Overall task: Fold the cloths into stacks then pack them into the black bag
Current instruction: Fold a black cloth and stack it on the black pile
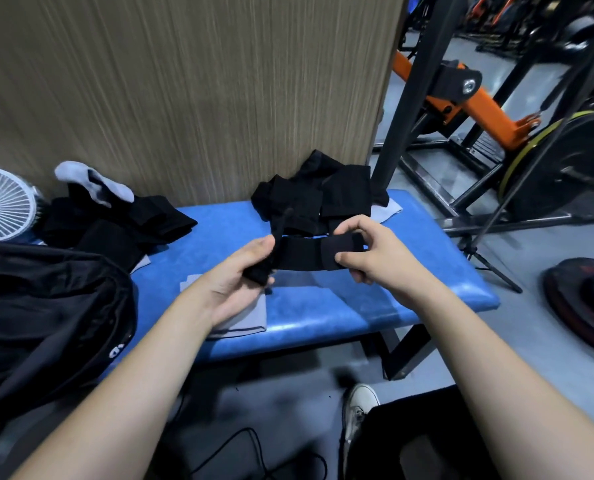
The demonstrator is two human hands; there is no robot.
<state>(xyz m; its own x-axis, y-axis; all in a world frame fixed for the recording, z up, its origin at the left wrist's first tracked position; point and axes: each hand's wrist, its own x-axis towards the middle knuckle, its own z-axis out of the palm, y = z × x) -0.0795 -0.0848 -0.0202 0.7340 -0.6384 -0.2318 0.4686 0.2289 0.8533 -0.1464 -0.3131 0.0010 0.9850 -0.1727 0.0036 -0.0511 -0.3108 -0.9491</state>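
A narrow black cloth [302,253] is stretched between both hands above the blue bench [375,299]. My left hand [243,271] grips its left end; my right hand [375,254] pinches its folded right end. A folded grey cloth [250,315] lies on the bench under my left hand. A heap of black cloths [316,195] sits at the back of the bench. Another pile of black cloths [115,223] with a grey sock [94,183] on top lies at the back left. The black bag [42,313] rests at the left.
A white fan [1,202] stands at the far left. A wooden panel [184,81] rises behind the bench. Gym frames, an orange machine [479,109] and weight plates [582,299] fill the right. A tripod leg and cables run along the floor.
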